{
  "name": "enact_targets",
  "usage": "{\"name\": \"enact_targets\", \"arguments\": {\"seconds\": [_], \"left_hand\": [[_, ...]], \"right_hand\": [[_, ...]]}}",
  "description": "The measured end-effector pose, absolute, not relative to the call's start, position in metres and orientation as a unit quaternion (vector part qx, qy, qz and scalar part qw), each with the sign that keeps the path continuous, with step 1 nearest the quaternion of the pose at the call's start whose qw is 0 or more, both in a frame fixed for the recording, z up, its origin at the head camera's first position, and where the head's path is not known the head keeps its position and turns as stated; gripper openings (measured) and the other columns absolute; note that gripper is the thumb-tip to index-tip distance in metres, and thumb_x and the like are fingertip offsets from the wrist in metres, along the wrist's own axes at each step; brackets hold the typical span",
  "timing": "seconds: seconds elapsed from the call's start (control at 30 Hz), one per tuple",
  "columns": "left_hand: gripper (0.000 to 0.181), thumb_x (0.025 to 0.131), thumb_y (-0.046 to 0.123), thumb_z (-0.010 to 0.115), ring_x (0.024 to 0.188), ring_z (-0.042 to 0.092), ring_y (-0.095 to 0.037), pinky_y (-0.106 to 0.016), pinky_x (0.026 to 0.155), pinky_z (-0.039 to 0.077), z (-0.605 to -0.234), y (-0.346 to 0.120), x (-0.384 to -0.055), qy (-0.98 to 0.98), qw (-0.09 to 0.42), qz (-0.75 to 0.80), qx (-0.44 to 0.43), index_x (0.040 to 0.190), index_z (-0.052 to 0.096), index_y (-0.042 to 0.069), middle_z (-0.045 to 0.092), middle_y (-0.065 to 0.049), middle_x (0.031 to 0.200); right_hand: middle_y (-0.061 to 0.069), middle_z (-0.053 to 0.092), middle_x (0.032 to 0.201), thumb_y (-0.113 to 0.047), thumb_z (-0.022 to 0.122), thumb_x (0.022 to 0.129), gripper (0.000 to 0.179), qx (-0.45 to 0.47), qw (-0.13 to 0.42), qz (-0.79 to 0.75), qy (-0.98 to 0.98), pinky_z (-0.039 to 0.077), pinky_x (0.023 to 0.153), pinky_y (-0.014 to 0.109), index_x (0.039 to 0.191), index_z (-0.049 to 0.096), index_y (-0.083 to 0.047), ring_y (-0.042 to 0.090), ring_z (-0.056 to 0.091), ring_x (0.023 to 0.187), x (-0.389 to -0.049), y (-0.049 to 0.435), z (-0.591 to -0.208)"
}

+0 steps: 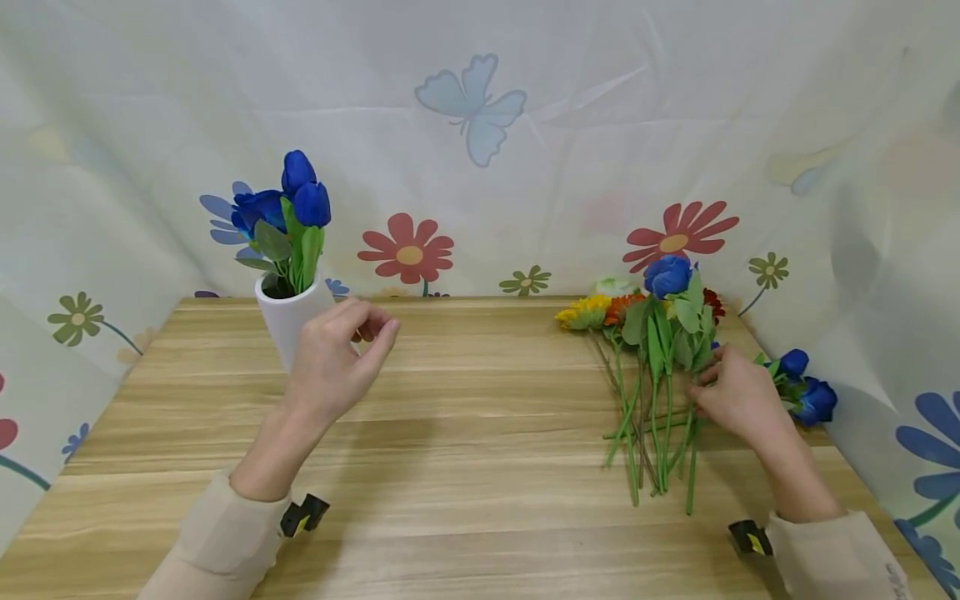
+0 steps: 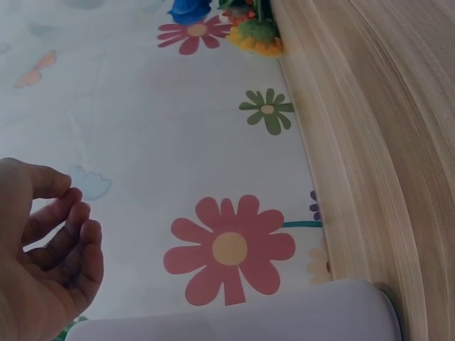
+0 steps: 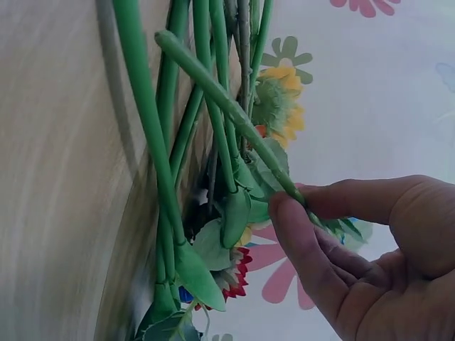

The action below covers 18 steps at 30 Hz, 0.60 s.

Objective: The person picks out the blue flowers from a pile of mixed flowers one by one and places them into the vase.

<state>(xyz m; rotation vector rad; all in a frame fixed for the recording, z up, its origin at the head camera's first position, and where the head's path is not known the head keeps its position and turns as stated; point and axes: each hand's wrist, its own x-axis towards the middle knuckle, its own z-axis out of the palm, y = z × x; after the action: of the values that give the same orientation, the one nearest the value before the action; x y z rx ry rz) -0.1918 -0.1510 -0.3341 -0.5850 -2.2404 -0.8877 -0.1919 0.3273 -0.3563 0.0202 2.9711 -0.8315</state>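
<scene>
My left hand (image 1: 333,362) hovers in front of the white vase (image 1: 288,321), overlapping its right side in the head view. Its fingers are loosely bent, the thumb near the index fingertip, with nothing between them in the left wrist view. Blue artificial flowers (image 1: 298,173) with green leaves stand in the vase. Over at the right, thumb and index finger of my right hand (image 1: 738,396) pinch a green flower stem (image 3: 238,121). Its bare end points away from the fingers; which bloom it carries, I cannot tell. A blue flower (image 1: 667,277) rises over the pile beside this hand.
Several loose stems (image 1: 637,450) lie on the wooden table (image 1: 480,500), with yellow flowers (image 1: 583,314) and an orange flower (image 1: 624,308) at their far end. More blue flowers (image 1: 816,400) lie at the right edge. A printed cloth (image 1: 480,217) hangs behind.
</scene>
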Motion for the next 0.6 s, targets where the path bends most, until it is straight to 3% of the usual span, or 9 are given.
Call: {"name": "enact_targets", "arguments": {"seconds": [0.2,0.4,0.6], "left_hand": [[0.009,0.092,0.008,0.078,0.071,0.058,-0.018,-0.033,0.064,0.051,-0.334,-0.150,-0.191,-0.857,0.320,-0.338,-0.219,0.089,0.072,0.002,0.064,-0.004,0.079],[0.009,0.091,0.007,0.078,0.072,0.058,-0.018,-0.036,0.065,0.054,-0.334,-0.148,-0.191,-0.858,0.312,-0.341,-0.223,0.088,0.072,0.002,0.064,-0.005,0.079],[0.008,0.092,0.008,0.077,0.075,0.059,-0.018,-0.034,0.067,0.053,-0.338,-0.145,-0.190,-0.866,0.290,-0.338,-0.228,0.090,0.072,0.003,0.065,-0.004,0.081]], "right_hand": [[0.027,0.073,0.095,-0.008,0.071,0.092,0.041,-0.009,0.020,-0.251,0.968,0.056,0.059,0.038,0.117,0.056,0.022,0.023,0.072,0.066,-0.191,0.326,-0.355],[0.011,0.070,0.080,-0.009,0.070,0.092,0.034,-0.021,0.001,-0.252,0.968,0.052,0.059,0.037,0.111,0.059,0.018,0.019,0.068,0.061,-0.189,0.323,-0.352],[0.013,0.067,0.084,-0.011,0.070,0.094,0.034,-0.030,-0.009,-0.261,0.965,0.051,0.058,0.036,0.112,0.058,0.016,0.021,0.069,0.062,-0.186,0.316,-0.350]]}}
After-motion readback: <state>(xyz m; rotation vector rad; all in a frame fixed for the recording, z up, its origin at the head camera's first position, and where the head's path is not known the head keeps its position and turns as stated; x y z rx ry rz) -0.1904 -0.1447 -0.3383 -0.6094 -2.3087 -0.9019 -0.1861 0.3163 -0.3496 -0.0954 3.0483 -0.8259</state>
